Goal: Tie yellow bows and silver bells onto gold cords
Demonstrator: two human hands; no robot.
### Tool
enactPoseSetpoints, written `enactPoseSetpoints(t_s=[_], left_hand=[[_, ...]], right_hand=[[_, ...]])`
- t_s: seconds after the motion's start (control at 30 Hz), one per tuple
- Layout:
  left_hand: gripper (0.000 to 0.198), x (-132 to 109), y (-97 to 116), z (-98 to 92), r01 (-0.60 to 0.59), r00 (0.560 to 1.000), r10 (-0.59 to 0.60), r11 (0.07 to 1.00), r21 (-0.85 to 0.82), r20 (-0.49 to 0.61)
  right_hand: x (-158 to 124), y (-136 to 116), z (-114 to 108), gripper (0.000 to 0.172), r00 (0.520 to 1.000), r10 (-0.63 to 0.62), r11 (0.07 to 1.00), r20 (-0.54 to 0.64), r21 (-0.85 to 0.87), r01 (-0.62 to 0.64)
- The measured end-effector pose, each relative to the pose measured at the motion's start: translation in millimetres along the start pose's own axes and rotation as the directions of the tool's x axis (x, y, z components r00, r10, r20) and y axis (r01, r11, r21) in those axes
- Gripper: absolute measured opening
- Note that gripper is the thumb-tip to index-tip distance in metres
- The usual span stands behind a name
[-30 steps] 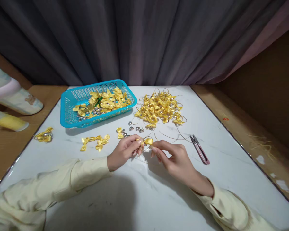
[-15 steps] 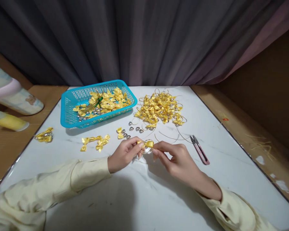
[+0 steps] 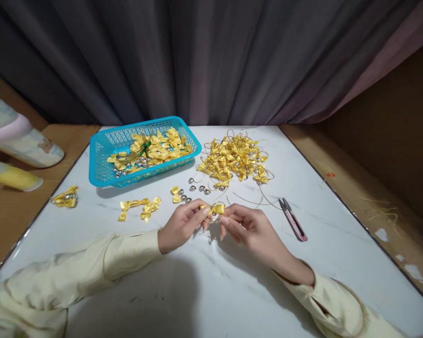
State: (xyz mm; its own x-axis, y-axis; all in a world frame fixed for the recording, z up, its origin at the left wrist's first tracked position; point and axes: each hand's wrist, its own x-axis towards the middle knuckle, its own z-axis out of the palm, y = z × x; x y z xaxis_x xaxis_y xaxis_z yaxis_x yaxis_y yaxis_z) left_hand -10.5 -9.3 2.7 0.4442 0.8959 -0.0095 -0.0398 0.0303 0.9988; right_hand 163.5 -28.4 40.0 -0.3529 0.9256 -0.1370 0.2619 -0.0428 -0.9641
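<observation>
Your left hand (image 3: 182,226) pinches the bow (image 3: 219,208) at its nine o'clock end, long axis toward three. From your right hand (image 3: 256,231), nearly closed, the bow lies at ten o'clock, just beside; I cannot tell if that hand grips it

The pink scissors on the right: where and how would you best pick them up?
Probably by the pink handle end, with the right hand coming from the person's side. The scissors lie flat, pointed blades facing away and the handle end toward the person, so that approach should keep fingers off the tips.
</observation>
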Motion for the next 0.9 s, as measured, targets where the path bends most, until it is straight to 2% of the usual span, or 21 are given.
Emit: enactPoseSetpoints(t_s=[0.13, 0.33, 0.6, 0.9], left_hand=[[0.031, -1.2, -1.3, -0.2, 0.017, 1.000, -0.016, 0.999, -0.036, 0.010], [0.033, -0.1, 1.2, 0.4, 0.017, 1.000, -0.016, 0.999, -0.039, 0.016], [0.032, 0.1, 5.2, 1.2, -0.021, 1.000, 0.021, 1.000, 0.000, 0.023], [0.033, -1.0, 4.7, 1.7, -0.005, 0.999, 0.004, 1.000, 0.020, 0.035]], right_hand=[[3.2, 3.3, 1.9, 0.027, 0.995, 0.079, 0.974, 0.053, 0.207, -0.088], [6.5, 9.4, 6.0, 0.029, 0.993, 0.097, 0.932, 0.071, 0.343, -0.116], [8.4, 11.4, 7.0, 0.032, 0.991, 0.105, 0.931, 0.084, 0.342, -0.128], [9.3, 10.9, 7.8, 0.033, 0.991, 0.100, 0.931, 0.089, 0.342, -0.124]])
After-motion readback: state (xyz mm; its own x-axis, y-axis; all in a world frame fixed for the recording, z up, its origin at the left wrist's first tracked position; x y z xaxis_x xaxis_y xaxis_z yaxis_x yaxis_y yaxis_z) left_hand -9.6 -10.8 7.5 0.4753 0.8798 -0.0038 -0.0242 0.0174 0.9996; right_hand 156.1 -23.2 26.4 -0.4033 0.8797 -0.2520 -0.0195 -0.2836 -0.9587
